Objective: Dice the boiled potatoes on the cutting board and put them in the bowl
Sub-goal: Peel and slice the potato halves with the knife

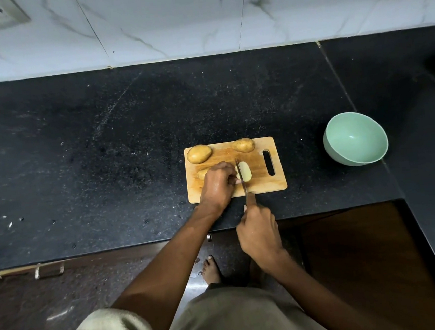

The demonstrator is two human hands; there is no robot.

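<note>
Lying mid-board, the cut potato [244, 172] is being steadied by your left hand [219, 184], fingers curled on it, while your right hand [258, 230] is gripping the knife [242, 176] (blade beside the pale cut face). Two whole potatoes [199, 154] are sitting at the cutting board [260, 184]'s far edge; the green bowl [354, 138] is standing well apart, right.

Person seen from head height. Both forearms bare from wrist to elbow; no sleeve visible on either. No watch, ring or bracelet discernible on the left hand [217, 187] or the right hand [258, 231]. Garment [194, 326] at the bottom of the view: pale khaki-beige fabric, plain, soft folds, lighter sheen on its left part; whether shirt or shorts cannot be told. One bare foot [211, 269] shows on the floor, no footwear, toes visible.
</note>
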